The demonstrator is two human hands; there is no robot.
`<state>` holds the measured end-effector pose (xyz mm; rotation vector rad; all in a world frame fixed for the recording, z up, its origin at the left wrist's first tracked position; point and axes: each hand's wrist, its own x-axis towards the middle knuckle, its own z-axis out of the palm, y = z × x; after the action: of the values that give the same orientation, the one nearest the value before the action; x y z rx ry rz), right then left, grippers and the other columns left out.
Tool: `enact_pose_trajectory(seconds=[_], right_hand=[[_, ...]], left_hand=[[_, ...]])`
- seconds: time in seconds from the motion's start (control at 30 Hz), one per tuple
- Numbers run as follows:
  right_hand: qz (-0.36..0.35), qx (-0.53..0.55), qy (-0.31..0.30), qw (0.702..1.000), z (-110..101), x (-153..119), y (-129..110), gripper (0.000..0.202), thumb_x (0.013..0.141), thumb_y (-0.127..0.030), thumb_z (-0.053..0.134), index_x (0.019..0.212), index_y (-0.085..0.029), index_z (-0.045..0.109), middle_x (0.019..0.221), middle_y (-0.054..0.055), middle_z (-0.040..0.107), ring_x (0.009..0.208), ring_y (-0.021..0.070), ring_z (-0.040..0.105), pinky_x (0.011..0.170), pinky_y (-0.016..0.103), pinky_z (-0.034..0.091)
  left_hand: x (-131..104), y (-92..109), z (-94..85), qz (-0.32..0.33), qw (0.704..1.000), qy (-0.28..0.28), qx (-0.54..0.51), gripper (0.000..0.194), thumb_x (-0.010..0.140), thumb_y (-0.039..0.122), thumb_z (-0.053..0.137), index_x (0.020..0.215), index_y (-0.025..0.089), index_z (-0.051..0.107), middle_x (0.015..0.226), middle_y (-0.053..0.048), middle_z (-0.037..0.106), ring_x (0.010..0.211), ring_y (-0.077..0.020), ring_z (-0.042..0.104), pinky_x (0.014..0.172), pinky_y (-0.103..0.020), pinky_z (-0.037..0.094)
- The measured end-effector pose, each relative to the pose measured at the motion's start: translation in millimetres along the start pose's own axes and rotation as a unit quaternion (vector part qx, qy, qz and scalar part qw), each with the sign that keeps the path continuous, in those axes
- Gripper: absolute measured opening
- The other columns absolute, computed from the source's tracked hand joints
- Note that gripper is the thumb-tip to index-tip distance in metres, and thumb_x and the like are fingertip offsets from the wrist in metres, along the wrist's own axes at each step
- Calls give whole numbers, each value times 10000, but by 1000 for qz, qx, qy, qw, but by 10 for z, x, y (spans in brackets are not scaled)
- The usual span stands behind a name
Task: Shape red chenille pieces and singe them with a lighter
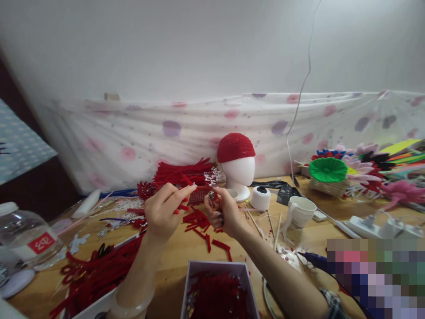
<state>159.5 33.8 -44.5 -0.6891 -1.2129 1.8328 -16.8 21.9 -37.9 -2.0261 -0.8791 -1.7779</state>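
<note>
The red fuzzy strips (186, 207) are short and slender, pinched in the left hand's (168, 208) closed grip above the wooden worktop (172, 270). The right hand's (223, 210) grip clasps a small lighter (212, 200). Behind, patterned sheeting (199, 119) lines a pale wall (186, 48).

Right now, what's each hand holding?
Left hand: closed, pinching red strips.
Right hand: closed around a small metal-topped object, apparently a lighter.
</note>
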Motion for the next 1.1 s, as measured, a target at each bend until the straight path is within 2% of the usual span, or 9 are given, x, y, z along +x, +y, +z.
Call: enact_pose_trajectory(seconds=[0.17, 0.37, 0.5, 0.63, 0.77, 1.1], right_hand=[[21, 14, 16, 1000, 46, 14, 47, 365, 785, -531, 387, 602, -216, 413, 384, -102, 213, 362, 59, 67, 356, 189, 62], [43, 14, 32, 998, 75, 25, 71, 292, 770, -476, 382, 626, -222, 394, 381, -99, 223, 364, 61, 52, 359, 191, 43], [37, 3, 20, 999, 102, 15, 91, 299, 752, -489, 396, 618, -221, 398, 382, -100, 227, 365, 60, 62, 358, 188, 54], [29, -4, 17, 999, 115, -13, 79, 316, 791, -490, 381, 630, -219, 400, 389, -100, 222, 375, 64, 56, 368, 192, 57], [37, -6, 14, 999, 129, -26, 64, 342, 806, -506, 377, 622, -219, 396, 395, -99, 219, 381, 65, 59, 368, 198, 61], [33, -6, 13, 999, 165, -62, 24, 332, 795, -493, 374, 615, -216, 412, 386, -93, 230, 369, 63, 71, 356, 191, 69]], left_hand=[[-8, -4, -20, 44, 999, 8, 31, 396, 816, 81, 660, 1080, 347, 788, 645, -23, 620, 573, -139, 519, 581, -238, 401], [18, 17, -8, 48, 999, -3, 7, 349, 842, 88, 638, 1052, 319, 796, 641, -16, 589, 582, -133, 513, 578, -239, 387], [25, 6, 5, 108, 993, 8, 36, 384, 842, 47, 646, 1118, 285, 768, 671, -5, 599, 601, -118, 525, 582, -225, 390], [33, 3, 18, 163, 984, 24, 71, 309, 852, 16, 639, 1078, 189, 759, 669, 13, 570, 586, -93, 506, 563, -209, 380], [32, 6, 25, 168, 984, 7, 62, 283, 851, -8, 629, 1064, 137, 748, 687, 11, 551, 606, -88, 505, 575, -210, 382], [20, 12, 30, 169, 983, 0, 67, 282, 844, -8, 641, 1064, 133, 746, 701, 10, 556, 616, -88, 513, 584, -211, 387]])
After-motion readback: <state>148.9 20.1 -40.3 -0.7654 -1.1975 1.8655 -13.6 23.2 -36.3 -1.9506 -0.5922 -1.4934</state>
